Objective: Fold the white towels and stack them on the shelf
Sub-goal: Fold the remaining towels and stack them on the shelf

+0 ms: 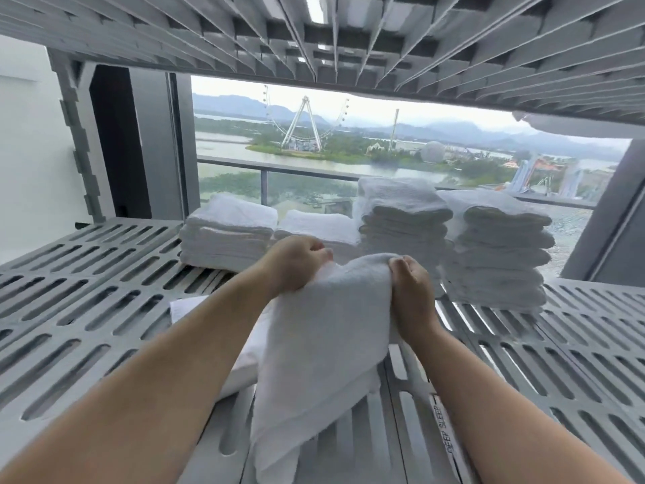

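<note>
We are in the folding step. A white terry towel (324,344) is lifted off the grey slotted plastic shelf (87,291) and held by its upper edge. The left hand (296,267) curls its fingers over that edge at the towel's eleven o'clock. The right hand (412,291) pinches it at one o'clock. Both are closed firmly on the cloth and sit near each other, so the edge humps up between them. The rest of the towel drapes down toward six o'clock, and its lower end lies on the shelf.

At the towel's eight o'clock a flat white cloth (206,316) lies partly under it; we cannot tell whether it is another towel.

Beyond the hands, finished work lines the back of the shelf. There are two low stacks of folded white towels (227,235) at ten to eleven o'clock. Two tall stacks of smaller folded white towels (499,246) stand at twelve to two o'clock, just beside each other.

We judge that this fold is only partly made. The next move calls for spreading the hands apart to square the edge. Then the held edge should be laid over the trailing end so the corners meet. The stacks ahead stand close, so the cloth must be carried forward without brushing them.
</note>
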The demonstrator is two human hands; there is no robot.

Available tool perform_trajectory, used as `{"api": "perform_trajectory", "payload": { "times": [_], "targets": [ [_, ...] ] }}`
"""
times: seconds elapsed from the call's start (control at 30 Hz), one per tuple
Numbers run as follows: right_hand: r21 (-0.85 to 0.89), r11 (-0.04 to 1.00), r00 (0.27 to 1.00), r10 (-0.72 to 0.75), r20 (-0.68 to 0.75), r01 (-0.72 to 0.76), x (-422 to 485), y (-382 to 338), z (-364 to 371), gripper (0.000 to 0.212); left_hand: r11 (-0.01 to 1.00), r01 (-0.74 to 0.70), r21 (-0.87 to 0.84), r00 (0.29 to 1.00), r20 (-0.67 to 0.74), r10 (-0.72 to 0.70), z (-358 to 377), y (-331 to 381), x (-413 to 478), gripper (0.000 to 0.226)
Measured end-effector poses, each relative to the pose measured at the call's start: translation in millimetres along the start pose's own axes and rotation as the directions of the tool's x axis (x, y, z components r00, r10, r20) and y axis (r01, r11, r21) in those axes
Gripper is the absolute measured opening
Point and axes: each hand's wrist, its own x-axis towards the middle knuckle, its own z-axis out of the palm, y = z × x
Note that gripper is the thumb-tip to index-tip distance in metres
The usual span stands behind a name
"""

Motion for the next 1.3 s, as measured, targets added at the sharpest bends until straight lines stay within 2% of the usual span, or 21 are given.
{"api": "perform_trajectory", "payload": {
  "times": [0.1,0.17,0.2,0.23,0.3,0.37,0.43,0.53,0.67,0.73,0.77,0.83,0.93,1.0,1.13,1.2,1.3],
  "targets": [
    [0.017,0.998,0.997,0.064,-0.047,-0.063,6.8,7.5,-30.8,0.027,0.949,0.001,-0.315,0.997,-0.07,-0.025,22.4,24.7,-1.5,0.03],
    [0.033,0.987,0.987,0.159,-0.032,-0.158,10.5,11.5,-55.3,0.029,0.873,0.062,-0.484,0.993,-0.061,-0.104,37.3,41.5,-3.8,0.032],
    [-0.005,0.982,0.982,0.19,-0.008,-0.19,11.5,13.5,-68.5,0.03,0.829,0.096,-0.551,0.989,-0.041,-0.142,45.7,48.9,-4.2,0.033],
    [-0.114,0.976,0.982,0.187,0.029,-0.183,13.5,16.8,-82.8,0.029,0.804,0.119,-0.583,0.986,-0.026,-0.165,54.4,55.3,-4.5,0.035],
    [-0.395,0.911,0.987,0.154,0.054,-0.121,17.7,25.9,-112.6,0.025,0.8,0.135,-0.584,0.983,-0.021,-0.181,75.3,66.9,-5.8,0.036],
    [-0.459,0.881,0.991,0.13,0.003,-0.114,19.3,31.9,-140.1,0.026,0.814,0.11,-0.57,0.986,-0.038,-0.16,99.0,78.4,-7.1,0.036],
    [-0.498,0.853,0.986,0.168,-0.022,-0.156,19.7,35.8,-167.5,0.033,0.829,0.076,-0.554,0.988,-0.071,-0.138,123.1,91.0,-10.4,0.037],
    [-0.375,0.881,0.958,0.27,-0.099,-0.287,17.8,40.2,-214.0,0.042,0.863,0.076,-0.5,0.99,-0.069,-0.127,154.0,109.2,-18.8,0.032],
    [-0.394,0.861,0.946,0.272,-0.178,-0.321,12.7,48.9,-273.8,0.039,0.93,0.056,-0.364,0.993,0.119,-0.013,185.2,134.7,-40.5,0.03],
    [-0.415,0.866,0.957,0.215,-0.197,-0.28,8.4,52.1,-294.1,0.032,0.896,0.097,-0.434,0.976,0.219,0.0,200.0,151.0,-53.0,0.026],
    [-0.372,0.879,0.95,0.235,-0.204,-0.297,6.3,52.2,-300.7,0.029,0.873,0.115,-0.474,0.969,0.248,0.007,207.8,160.2,-58.2,0.024],
    [-0.348,0.897,0.956,0.216,-0.196,-0.274,1.3,54.0,-313.7,0.024,0.85,0.122,-0.512,0.969,0.249,0.011,223.7,179.7,-65.0,0.02],
    [-0.427,0.899,0.995,0.077,-0.063,-0.096,-4.9,57.3,-329.3,0.022,0.829,0.153,-0.538,0.974,0.226,-0.033,241.2,203.7,-68.8,0.027],
    [-0.395,0.918,1.0,-0.029,0.012,0.031,-10.9,53.0,-336.7,0.02,0.79,0.212,-0.576,0.97,0.222,-0.098,249.8,212.7,-67.8,0.032],
    [-0.183,0.977,0.967,-0.06,0.248,0.107,-21.3,47.8,-345.1,0.052,0.725,0.284,-0.627,0.959,0.192,-0.21,266.0,224.0,-66.3,0.025],
    [-0.201,0.968,0.936,-0.072,0.345,0.149,-23.4,50.9,-345.0,0.06,0.719,0.282,-0.636,0.959,0.197,-0.201,271.9,226.0,-65.3,0.024],
    [-0.337,0.922,0.937,-0.07,0.343,0.192,-20.1,56.3,-337.3,0.066,0.744,0.231,-0.627,0.972,0.191,-0.14,276.2,226.0,-61.0,0.025]
  ]
}}
